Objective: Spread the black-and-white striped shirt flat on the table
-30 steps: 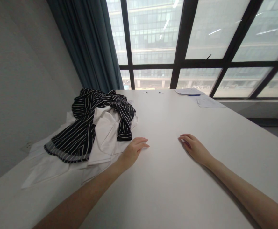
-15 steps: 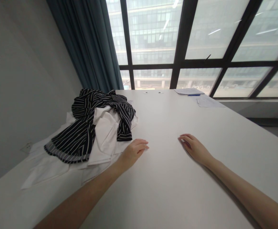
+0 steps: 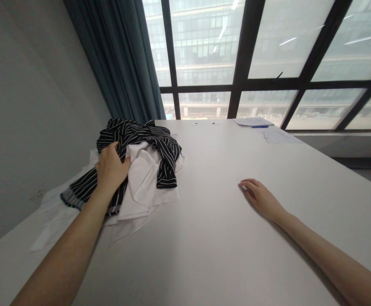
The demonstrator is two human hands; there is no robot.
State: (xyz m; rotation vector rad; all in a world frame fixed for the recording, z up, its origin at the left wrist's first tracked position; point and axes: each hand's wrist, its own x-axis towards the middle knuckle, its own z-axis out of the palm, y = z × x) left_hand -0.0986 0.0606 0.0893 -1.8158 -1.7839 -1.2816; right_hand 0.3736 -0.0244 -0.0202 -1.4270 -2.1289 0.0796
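A heap of clothes lies on the left side of a white table (image 3: 223, 221). On top is a black garment with thin white stripes (image 3: 147, 138), draped over white garments (image 3: 143, 180). My left hand (image 3: 110, 168) rests on the heap, its fingers curled into the striped cloth near where it meets the white one. My right hand (image 3: 260, 197) lies flat on the bare table to the right, fingers stretched out and holding nothing.
Papers (image 3: 279, 136) and a blue pen (image 3: 259, 126) lie at the table's far right edge. A dark curtain (image 3: 121, 63) hangs at the back left beside a large window. A grey wall runs along the left.
My left hand has left the table beside the heap and moved up and left onto the striped garment. My right hand has not moved.
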